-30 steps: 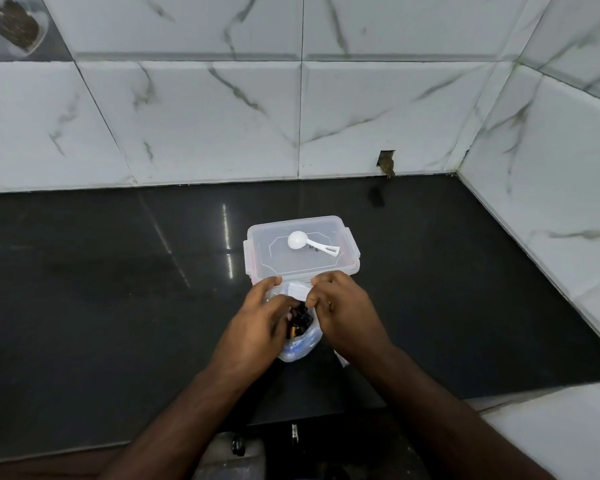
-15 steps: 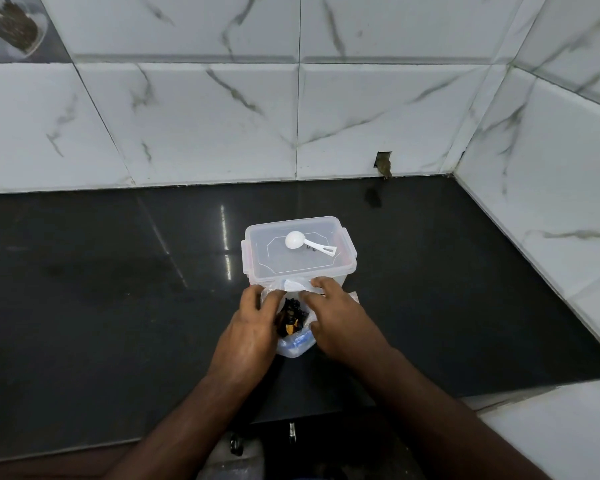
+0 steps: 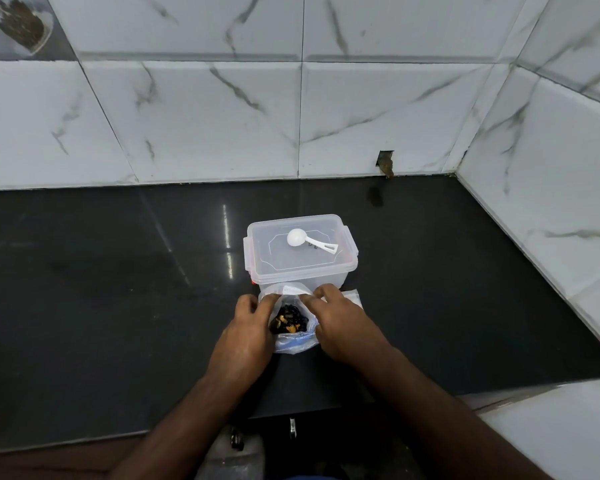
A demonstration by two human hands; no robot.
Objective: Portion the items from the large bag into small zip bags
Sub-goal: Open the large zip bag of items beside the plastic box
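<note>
Bag (image 3: 297,342): clear plastic, upright on the counter (image 3: 118,289), mouth facing up, dark and orange pieces inside; long axis roughly vertical. Left hand (image 3: 245,336) pinches the left rim, right hand (image 3: 343,323) pinches the right rim, mouth spread between the fingers. Just beyond the fingertips: lidded box (image 3: 300,258), white scoop (image 3: 309,240) on top. Counter: glossy black. Walls (image 3: 187,116): white marble tile, corner at right.

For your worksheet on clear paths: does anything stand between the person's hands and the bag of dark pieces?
Nothing visible does. The left hand and right hand already hold the bag at its open mouth. The lidded container with the white scoop stands behind the bag.
</note>
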